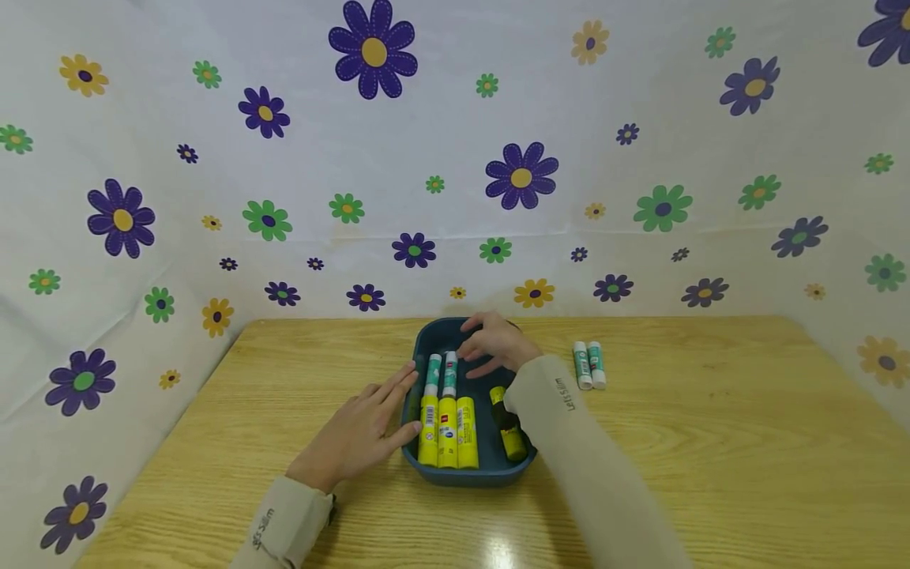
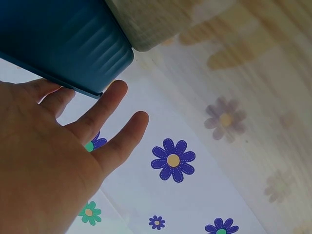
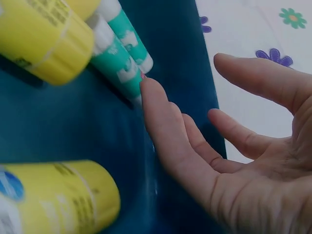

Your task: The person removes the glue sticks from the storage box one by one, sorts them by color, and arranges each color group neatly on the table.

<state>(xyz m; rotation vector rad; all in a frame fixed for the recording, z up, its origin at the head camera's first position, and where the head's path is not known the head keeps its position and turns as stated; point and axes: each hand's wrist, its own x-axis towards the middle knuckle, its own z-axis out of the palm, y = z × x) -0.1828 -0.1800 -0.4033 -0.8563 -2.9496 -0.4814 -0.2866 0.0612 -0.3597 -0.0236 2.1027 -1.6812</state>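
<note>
A dark blue plastic basket (image 1: 472,477) stands on the table. Three yellow glue sticks (image 1: 447,433) lie side by side along its left part, and two slimmer green-and-white glue sticks (image 1: 450,374) lie beyond them. Another yellow glue stick (image 1: 513,444) lies at the right, partly in the sleeve's shadow. My left hand (image 1: 359,431) rests its spread fingers against the basket's left rim. Over the back of the basket, my right hand (image 1: 499,344) holds nothing, its fingers loosely bent. In the right wrist view one fingertip (image 3: 152,90) is close to a green-and-white glue stick (image 3: 117,68); contact is unclear.
Two more green-and-white glue sticks (image 1: 590,365) lie together on the wooden table (image 1: 711,442), right of the basket. A white cloth with printed flowers (image 1: 441,118) hangs behind the table and at both sides.
</note>
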